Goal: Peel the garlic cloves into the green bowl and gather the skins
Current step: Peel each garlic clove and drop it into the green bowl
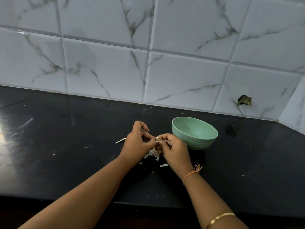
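Black worktop (pixel 66 146) runs along a marble-pattern tiled wall (pixel 105 63), with strong glare at its far left edge. A thin pale stalk piece (pixel 120 140) lies flat on the worktop just left of the left hand (pixel 137 142) and partly hidden behind it. The left hand is raised off the surface, its fingers (pixel 148 140) curled in and pinching the left side of a garlic clove (pixel 158 139); one finger is hooked up clear of the rest. The clove sits between both hands, mostly covered, so how much skin is left on it cannot be told. Directly under the hands, a small heap of garlic skins (pixel 153 154) lies on the worktop, with stray flakes around it and one larger loose skin (pixel 163 165) nearer the person. The right hand (pixel 175 150) has its fingers (pixel 165 137) curled, pinching the clove's right side. An orange thread band (pixel 191 174) sits on the right wrist and a gold bangle (pixel 219 219) further up the forearm. The green bowl (pixel 194 133) stands upright just right of the right hand, apart from it. A dark smudge (pixel 231 131) marks the worktop right of the bowl. Above it, there is a chipped hole (pixel 244 100) in the wall tile.
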The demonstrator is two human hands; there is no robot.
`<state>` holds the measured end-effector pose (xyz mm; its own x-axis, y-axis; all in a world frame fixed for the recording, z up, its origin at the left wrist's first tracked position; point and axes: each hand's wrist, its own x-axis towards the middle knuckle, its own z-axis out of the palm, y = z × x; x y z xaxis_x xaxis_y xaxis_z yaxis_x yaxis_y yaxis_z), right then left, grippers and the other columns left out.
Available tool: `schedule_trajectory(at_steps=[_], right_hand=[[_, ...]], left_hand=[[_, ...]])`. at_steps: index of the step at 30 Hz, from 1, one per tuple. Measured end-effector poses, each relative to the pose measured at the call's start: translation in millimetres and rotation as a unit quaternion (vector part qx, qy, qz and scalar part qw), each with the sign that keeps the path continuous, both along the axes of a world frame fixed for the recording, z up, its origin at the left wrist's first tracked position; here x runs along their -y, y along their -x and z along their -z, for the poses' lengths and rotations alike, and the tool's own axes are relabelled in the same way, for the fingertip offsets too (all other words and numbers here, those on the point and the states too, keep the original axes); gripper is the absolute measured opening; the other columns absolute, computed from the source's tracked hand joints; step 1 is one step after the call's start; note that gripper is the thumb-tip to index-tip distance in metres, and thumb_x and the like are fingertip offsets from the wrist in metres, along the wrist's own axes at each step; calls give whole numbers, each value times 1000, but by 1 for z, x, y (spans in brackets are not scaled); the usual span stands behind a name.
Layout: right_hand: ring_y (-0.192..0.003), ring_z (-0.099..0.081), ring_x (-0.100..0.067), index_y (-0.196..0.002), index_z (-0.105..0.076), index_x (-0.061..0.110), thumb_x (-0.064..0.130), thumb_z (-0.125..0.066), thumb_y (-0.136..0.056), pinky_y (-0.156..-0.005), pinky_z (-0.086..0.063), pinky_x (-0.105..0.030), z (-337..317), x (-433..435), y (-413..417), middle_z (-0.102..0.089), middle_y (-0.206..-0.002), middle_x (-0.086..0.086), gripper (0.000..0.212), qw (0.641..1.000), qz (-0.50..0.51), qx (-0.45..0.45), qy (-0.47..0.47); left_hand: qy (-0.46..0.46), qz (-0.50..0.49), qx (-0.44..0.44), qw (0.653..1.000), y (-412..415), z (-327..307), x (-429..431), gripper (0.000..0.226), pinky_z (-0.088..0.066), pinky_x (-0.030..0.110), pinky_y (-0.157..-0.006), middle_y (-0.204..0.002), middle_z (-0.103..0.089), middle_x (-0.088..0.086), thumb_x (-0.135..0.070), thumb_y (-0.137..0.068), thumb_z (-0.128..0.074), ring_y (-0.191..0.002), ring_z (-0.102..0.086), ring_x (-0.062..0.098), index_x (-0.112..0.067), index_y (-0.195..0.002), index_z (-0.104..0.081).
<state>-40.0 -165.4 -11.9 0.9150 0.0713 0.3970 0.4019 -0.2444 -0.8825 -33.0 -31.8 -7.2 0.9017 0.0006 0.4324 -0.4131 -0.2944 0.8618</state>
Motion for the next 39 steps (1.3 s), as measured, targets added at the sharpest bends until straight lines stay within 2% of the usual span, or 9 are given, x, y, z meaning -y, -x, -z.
schedule_trajectory(at_steps=[4, 8, 11, 15, 20, 25, 30, 35, 39], right_hand=[[-67, -64, -5, -82, -59, 23, 1, -50, -92, -62, -52, -18, -1, -1, 1, -68, -78, 0, 26, 1000, 6, 5, -17], [-69, -65, -12, -86, -58, 16, -1, -45, -94, -61, -52, -19, -3, 0, -2, -68, -79, -6, 22, 996, 6, -14, -92], [-71, -65, -11, -87, -59, 14, 1, -48, -93, -62, -53, -18, -3, 1, -2, -67, -81, -6, 18, 993, 0, -23, -116], [-73, -62, -6, -84, -62, 19, 2, -56, -90, -64, -53, -17, -3, 3, -3, -65, -82, -1, 19, 995, 9, -11, -96], [-68, -61, -7, -90, -59, 21, 1, -60, -86, -66, -53, -21, -2, 4, -5, -66, -80, -2, 21, 996, 14, -10, -88], [-73, -63, -13, -88, -55, 17, 1, -64, -83, -70, -54, -28, -1, 5, -5, -67, -81, -6, 19, 996, 23, -10, -82], [-72, -63, -10, -87, -57, 21, 1, -65, -83, -66, -53, -21, -2, 5, -5, -67, -80, -3, 21, 997, 20, -7, -77], [-73, -63, -8, -85, -64, 18, 0, -63, -83, -67, -54, -21, -1, 6, -5, -67, -79, -2, 18, 999, 17, 6, -48], [-70, -61, -6, -83, -64, 19, -2, -62, -83, -66, -52, -20, -1, 6, -5, -67, -77, 0, 21, 999, 22, 14, -37]], left_hand=[[-13, -19, 2, 1000, 0, 0, 0, 32, -43, 6, -57, -71, -65, -3, -5, -81, -68, -58, -57, -6, -14, -95, -40], [-5, -60, 1, 998, -3, 2, -2, 28, -42, 6, -54, -73, -65, -2, -4, -83, -64, -57, -54, -8, -15, -94, -40], [3, -69, 6, 998, -3, 2, -2, 27, -40, 6, -53, -70, -64, -3, -10, -84, -65, -57, -53, -7, -16, -96, -42], [8, -47, 18, 999, -1, 0, 0, 30, -43, 6, -56, -71, -66, -4, -18, -83, -72, -60, -57, -5, -18, -97, -45], [18, -7, 20, 1000, 0, 0, 0, 35, -49, 10, -66, -82, -72, -7, -4, -83, -67, -73, -65, 4, -27, -94, -44], [41, 16, 12, 999, 7, -4, 2, 35, -48, 10, -62, -80, -72, -4, -6, -80, -70, -68, -65, 1, -26, -96, -45], [54, 23, 6, 998, 8, -6, 2, 33, -48, 10, -59, -79, -73, -2, -7, -82, -70, -66, -66, 1, -23, -98, -45], [61, 26, 4, 998, 8, -6, 1, 32, -44, 9, -55, -77, -73, -2, -8, -83, -69, -59, -63, -2, -22, -97, -44], [62, 26, -1, 998, 7, -6, 0, 31, -45, 9, -58, -77, -74, -4, -11, -83, -70, -63, -65, -1, -23, -97, -45]])
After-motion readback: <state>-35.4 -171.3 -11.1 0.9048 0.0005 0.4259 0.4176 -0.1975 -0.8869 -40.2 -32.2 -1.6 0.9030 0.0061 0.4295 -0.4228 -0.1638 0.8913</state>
